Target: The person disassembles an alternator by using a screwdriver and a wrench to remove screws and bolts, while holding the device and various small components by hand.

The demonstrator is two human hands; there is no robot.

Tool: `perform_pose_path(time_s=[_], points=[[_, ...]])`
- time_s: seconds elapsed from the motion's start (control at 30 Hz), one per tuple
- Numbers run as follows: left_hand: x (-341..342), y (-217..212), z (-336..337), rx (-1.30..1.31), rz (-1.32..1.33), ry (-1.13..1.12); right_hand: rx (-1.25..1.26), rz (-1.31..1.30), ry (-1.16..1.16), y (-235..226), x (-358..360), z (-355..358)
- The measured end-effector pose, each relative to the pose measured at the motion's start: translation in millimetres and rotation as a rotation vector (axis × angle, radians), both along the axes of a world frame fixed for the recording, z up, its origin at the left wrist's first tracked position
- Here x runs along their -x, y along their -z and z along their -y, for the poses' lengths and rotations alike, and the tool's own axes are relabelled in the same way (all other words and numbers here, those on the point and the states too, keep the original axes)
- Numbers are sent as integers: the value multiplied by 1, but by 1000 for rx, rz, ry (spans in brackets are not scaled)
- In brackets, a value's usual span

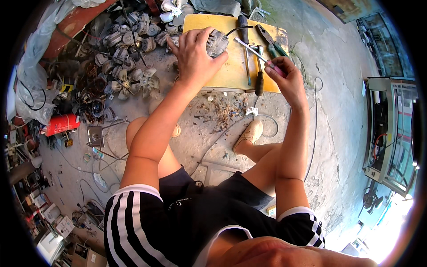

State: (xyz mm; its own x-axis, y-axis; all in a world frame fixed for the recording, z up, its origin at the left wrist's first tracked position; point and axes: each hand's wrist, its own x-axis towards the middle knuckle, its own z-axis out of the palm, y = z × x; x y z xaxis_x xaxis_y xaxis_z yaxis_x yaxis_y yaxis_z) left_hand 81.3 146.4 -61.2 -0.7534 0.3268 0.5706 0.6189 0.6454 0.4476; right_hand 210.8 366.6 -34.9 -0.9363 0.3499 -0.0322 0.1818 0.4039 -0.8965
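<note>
My left hand (195, 55) is wrapped over a small grey metal motor (218, 43), resting on the yellow wooden board (222, 73). A short black cable sticks out from the motor's right side. Between the fingers of my right hand (288, 80) is the pink handle of a screwdriver (254, 52). Its metal shaft points up and left toward the motor, the tip apart from it. Beneath that shaft lie a dark-handled screwdriver (243, 29) and a black-handled hammer-like tool (259, 82). Pliers (267, 35) with dark green grips lie farther right.
Many used motors (129, 38) and fan blades (140, 82) are heaped left of the board. Brown debris (231, 109) and a grey cable (222, 133) lie on the concrete floor by my feet. A red cylinder (61, 125) lies at left; a glass-fronted cabinet (389, 133) stands right.
</note>
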Motion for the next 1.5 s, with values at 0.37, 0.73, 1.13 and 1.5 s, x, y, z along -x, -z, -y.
perform_pose_path(time_s=[0.37,0.73,1.13,1.5], points=[[-4,-3,-1,12,47,0,373,-64,148,-9,40,56],[-1,-5,-2,40,39,-6,-29,-191,259,6,84,83],[3,-20,14,74,127,127,-222,15,202,12,67,59],[57,-29,55,-360,699,423,-41,-131,204,-2,65,92]])
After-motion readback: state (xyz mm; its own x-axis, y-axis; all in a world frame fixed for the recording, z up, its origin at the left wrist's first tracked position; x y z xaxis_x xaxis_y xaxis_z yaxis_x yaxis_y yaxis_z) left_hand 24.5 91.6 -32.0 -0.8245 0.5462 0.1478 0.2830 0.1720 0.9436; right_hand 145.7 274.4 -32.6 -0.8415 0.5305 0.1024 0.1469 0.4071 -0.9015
